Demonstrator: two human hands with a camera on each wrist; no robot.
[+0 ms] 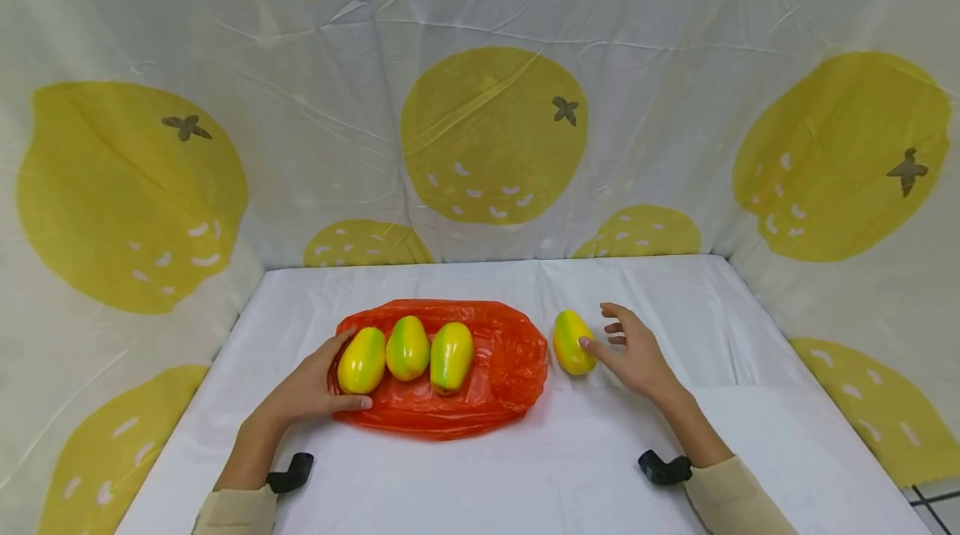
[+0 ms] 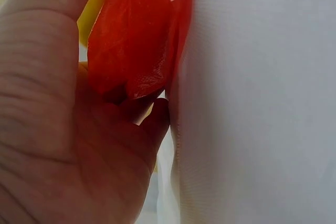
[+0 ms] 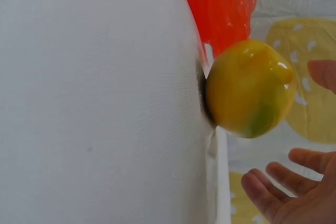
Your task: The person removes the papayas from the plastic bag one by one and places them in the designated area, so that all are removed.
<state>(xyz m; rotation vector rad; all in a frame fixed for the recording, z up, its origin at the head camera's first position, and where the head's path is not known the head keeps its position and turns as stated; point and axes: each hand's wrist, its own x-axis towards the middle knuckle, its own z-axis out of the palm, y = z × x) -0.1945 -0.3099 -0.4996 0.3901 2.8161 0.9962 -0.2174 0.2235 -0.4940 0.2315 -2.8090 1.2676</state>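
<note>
One yellow-green fruit (image 3: 249, 88) just beside the right fingers (image 3: 291, 179)

Back hanging (image 1: 645, 127): pale cloth, printed with large yellow lemons (image 1: 495, 143) marked by grey-brown stem ends and white flecks; creased throughout. Left hanging (image 1: 67, 35) and right hanging (image 1: 885, 302): printed likewise, set at angles to the back, so that three sides are enclosed. Tabletop (image 1: 487, 485): covered in smooth white cloth, wrinkled towards the rear. Floor (image 1: 947, 515): pale tiles, dark-jointed, glimpsed at lower right. Light: soft; a faint sheen is shown along the creases.
</note>
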